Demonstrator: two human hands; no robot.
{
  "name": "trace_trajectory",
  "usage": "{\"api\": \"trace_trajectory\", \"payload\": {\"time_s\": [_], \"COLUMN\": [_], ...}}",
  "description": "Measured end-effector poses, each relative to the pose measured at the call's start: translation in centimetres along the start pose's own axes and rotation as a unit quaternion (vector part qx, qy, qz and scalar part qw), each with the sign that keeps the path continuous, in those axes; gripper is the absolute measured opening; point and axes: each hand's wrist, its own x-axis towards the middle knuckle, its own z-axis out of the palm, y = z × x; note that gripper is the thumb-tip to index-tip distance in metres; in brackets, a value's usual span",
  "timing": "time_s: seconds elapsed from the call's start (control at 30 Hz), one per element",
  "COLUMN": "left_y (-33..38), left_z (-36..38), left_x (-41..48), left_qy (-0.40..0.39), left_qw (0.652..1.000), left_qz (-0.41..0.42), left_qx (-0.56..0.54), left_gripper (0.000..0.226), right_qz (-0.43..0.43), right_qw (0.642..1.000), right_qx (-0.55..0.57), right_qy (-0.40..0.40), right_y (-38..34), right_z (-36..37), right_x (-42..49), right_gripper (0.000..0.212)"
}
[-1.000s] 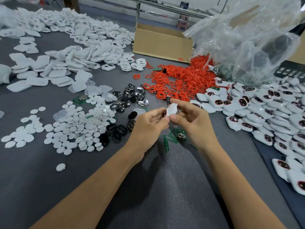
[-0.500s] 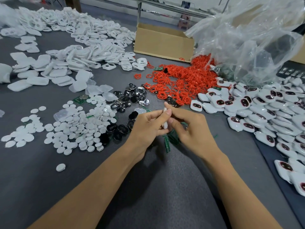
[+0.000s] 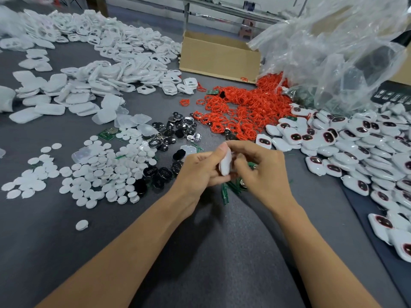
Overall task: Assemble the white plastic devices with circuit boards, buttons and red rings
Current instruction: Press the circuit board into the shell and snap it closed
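Observation:
Both hands meet over the middle of the grey table. My left hand and my right hand pinch one white plastic device held edge-on between them. Green circuit boards lie right under my hands. Behind them spreads a heap of red rings. Dark buttons lie left of the rings, and white round discs cover the table to the left. Assembled white devices with dark red-ringed windows pile up on the right.
White housing shells cover the far left. A cardboard box stands at the back, and a crumpled clear plastic bag rises at the back right. A lone white disc lies near the front left.
The white device has turned from flat, window showing, to edge-on between my fingers. Both hands have dropped slightly toward the circuit boards and closed in around it.

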Motion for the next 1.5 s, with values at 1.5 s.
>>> {"api": "trace_trajectory", "payload": {"time_s": [1.5], "left_y": [-0.6], "left_z": [0.4], "left_x": [-0.1], "left_qy": [0.055], "left_qw": [0.989], "left_qz": [0.082], "left_qx": [0.114], "left_gripper": [0.045], "right_qz": [0.051], "right_qw": [0.99], "right_qx": [0.065], "right_qy": [-0.111], "right_y": [-1.5], "right_z": [0.0], "right_x": [0.0], "right_gripper": [0.048]}}
